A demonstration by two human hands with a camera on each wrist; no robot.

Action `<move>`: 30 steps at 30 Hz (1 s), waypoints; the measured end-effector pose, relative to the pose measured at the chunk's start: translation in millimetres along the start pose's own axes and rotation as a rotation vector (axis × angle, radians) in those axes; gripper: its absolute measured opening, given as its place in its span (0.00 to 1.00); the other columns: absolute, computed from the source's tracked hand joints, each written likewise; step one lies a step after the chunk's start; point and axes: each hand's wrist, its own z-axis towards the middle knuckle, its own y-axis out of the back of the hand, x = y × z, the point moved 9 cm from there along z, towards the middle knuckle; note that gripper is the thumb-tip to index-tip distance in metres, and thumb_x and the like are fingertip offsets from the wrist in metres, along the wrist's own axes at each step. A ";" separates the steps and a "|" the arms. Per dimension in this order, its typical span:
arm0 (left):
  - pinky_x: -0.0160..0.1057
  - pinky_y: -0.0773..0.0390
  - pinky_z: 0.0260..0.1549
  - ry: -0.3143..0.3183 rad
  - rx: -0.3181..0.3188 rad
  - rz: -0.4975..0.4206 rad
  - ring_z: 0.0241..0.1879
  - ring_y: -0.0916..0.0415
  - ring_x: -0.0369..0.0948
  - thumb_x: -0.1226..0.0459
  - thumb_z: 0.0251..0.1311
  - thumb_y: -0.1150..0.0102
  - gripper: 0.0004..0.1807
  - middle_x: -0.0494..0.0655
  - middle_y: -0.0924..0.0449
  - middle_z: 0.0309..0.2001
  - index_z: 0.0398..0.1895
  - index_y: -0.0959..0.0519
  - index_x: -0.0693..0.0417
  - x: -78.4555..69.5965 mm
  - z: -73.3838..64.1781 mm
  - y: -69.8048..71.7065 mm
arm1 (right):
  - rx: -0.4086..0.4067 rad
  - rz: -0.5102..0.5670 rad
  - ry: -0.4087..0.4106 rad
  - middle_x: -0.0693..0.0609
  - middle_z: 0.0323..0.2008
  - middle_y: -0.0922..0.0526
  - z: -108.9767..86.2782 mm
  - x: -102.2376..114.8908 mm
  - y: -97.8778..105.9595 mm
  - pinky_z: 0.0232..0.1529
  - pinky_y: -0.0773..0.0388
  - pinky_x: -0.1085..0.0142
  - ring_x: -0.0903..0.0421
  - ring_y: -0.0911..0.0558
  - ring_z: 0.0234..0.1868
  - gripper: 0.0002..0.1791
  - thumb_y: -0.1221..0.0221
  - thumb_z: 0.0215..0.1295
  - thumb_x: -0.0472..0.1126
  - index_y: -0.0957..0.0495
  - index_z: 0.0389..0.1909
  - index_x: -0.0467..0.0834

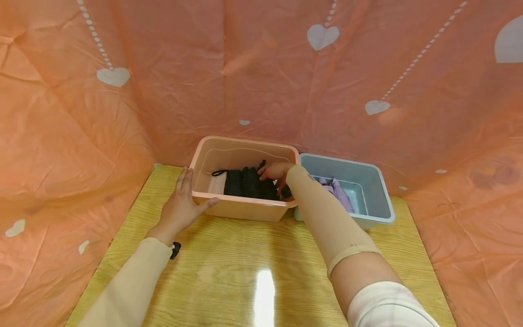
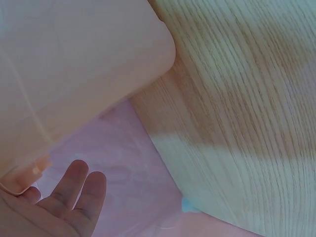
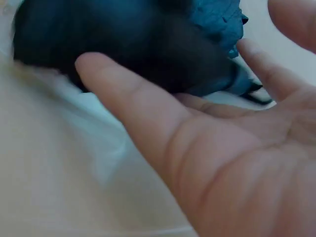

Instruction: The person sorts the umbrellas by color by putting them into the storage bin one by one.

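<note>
Inside the peach-coloured bin [image 1: 241, 210] lie several black folded umbrellas [image 1: 233, 183] side by side, one with a wrist strap loop. My right hand [image 1: 276, 171] reaches down into the bin's right end. In the right wrist view its fingers [image 3: 143, 103] stretch out against a black umbrella [image 3: 148, 54], with the thumb held apart from it. My left hand [image 1: 180, 206] rests at the bin's front left corner, thumb along the front rim and fingers at the left side. In the left wrist view those fingers [image 2: 91, 195] look relaxed beside the bin wall [image 2: 98, 74].
A grey-blue bin [image 1: 369, 181] stands against the peach bin's right side, with purple folded umbrellas [image 1: 342, 195] inside. Both sit on a wooden table [image 1: 220, 263]. An orange cloth [image 1: 261, 91] with white hearts hangs behind and at the sides.
</note>
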 end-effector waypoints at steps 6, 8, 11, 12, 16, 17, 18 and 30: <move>0.61 0.22 0.35 -0.014 0.010 -0.001 0.61 0.34 0.70 0.28 0.53 0.44 0.67 0.45 0.76 0.80 0.81 0.69 0.50 -1.8 8.8 -2.9 | -0.005 0.005 0.015 0.44 0.79 0.55 -12.2 0.7 3.8 0.56 0.30 0.35 0.27 0.48 0.72 0.30 0.49 0.77 0.41 0.42 0.77 0.46; 0.58 0.22 0.33 -0.015 0.015 0.001 0.59 0.33 0.70 0.27 0.53 0.44 0.67 0.45 0.76 0.80 0.81 0.70 0.49 -0.1 11.9 -3.3 | -0.006 -0.003 0.060 0.45 0.78 0.53 -19.7 7.8 6.2 0.57 0.31 0.36 0.30 0.41 0.70 0.31 0.50 0.78 0.42 0.44 0.78 0.46; 0.52 0.23 0.26 -0.014 0.029 0.007 0.58 0.32 0.70 0.25 0.52 0.46 0.67 0.44 0.77 0.80 0.81 0.71 0.47 3.4 15.7 -1.9 | -0.037 -0.054 0.165 0.47 0.76 0.44 -38.7 24.7 12.3 0.56 0.28 0.41 0.39 0.35 0.68 0.30 0.50 0.78 0.44 0.44 0.77 0.47; 0.49 0.24 0.23 -0.013 0.034 0.008 0.57 0.31 0.70 0.25 0.51 0.47 0.68 0.43 0.77 0.80 0.81 0.71 0.47 4.7 16.8 -1.3 | -0.053 -0.079 0.220 0.46 0.75 0.41 -47.7 31.8 14.7 0.57 0.27 0.43 0.41 0.33 0.67 0.30 0.50 0.78 0.44 0.43 0.77 0.46; 0.44 0.29 0.16 -0.005 0.067 0.020 0.59 0.33 0.71 0.24 0.51 0.48 0.67 0.42 0.78 0.79 0.81 0.72 0.46 9.2 21.2 -0.3 | -0.128 -0.204 0.429 0.44 0.72 0.36 -99.4 49.9 18.2 0.61 0.29 0.50 0.46 0.34 0.70 0.28 0.48 0.77 0.43 0.39 0.75 0.47; 0.42 0.30 0.14 -0.002 0.075 0.027 0.59 0.34 0.72 0.24 0.51 0.49 0.67 0.41 0.79 0.79 0.81 0.71 0.46 10.5 22.5 -0.6 | -0.159 -0.249 0.487 0.43 0.72 0.36 -115.5 50.9 16.9 0.63 0.32 0.50 0.47 0.34 0.70 0.28 0.48 0.76 0.42 0.38 0.75 0.46; 0.43 0.31 0.14 -0.001 0.081 0.032 0.60 0.35 0.72 0.24 0.52 0.49 0.67 0.41 0.78 0.79 0.81 0.71 0.47 11.2 23.9 -0.8 | -0.198 -0.310 0.543 0.43 0.71 0.35 -132.0 49.6 14.8 0.63 0.32 0.51 0.47 0.33 0.69 0.28 0.47 0.76 0.42 0.38 0.74 0.46; 0.61 0.26 0.29 0.006 0.005 0.020 0.63 0.40 0.73 0.28 0.57 0.48 0.61 0.52 0.73 0.80 0.82 0.64 0.49 42.9 19.1 21.5 | -0.599 -0.555 0.740 0.49 0.68 0.30 -227.4 -106.8 -50.6 0.62 0.31 0.48 0.50 0.30 0.67 0.30 0.37 0.69 0.40 0.32 0.70 0.48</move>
